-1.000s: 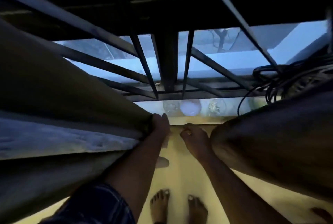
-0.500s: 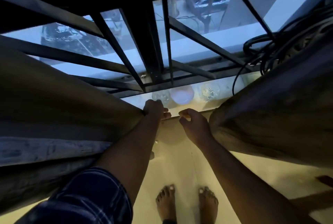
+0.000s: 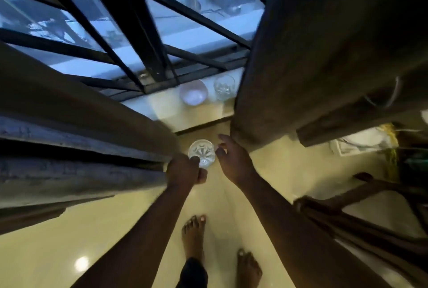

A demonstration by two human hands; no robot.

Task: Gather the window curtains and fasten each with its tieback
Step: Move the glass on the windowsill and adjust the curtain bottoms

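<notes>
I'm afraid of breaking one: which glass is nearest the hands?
The star-cut glass between the left hand and right hand, below the sill; the other glass stands on the sill.

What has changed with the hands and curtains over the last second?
The right hand has opened from curled and reaches for the edge of the right curtain. A cut glass now shows between the hands; the sill, which bore three items, shows only a bowl and a second glass. Whether the cut glass is held I cannot tell. The left hand still grips the left curtain.
</notes>
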